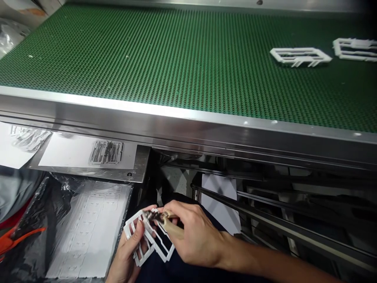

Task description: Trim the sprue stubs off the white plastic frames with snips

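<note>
In the head view, we see the left hand (127,248) at the lower centre, its thumb pressed on a white slotted frame (159,250) and its fingers curled behind, pinching the piece. We cannot tell whether this is one part or two overlapping ones. The right hand (200,232) closes around the beige-handled pliers (174,228), fingers wrapped over the grips; the dark metal head meets the frame's upper edge, though blur keeps us from seeing the exact contact.

Above the hands runs a green ridged belt (176,59) behind a metal rail (176,113). Two similar white pieces lie near its right end, well apart from the hands.

To the left, we find a white sheet (64,153) bearing a dark, intricate patch, on a metal ledge (138,167). A small round dark mark (129,174) there is too small for us to read. Below, a pale panel (88,232) shows rows of fine outlines, likewise unreadable, beside an orange-handled tool (25,237).
</note>
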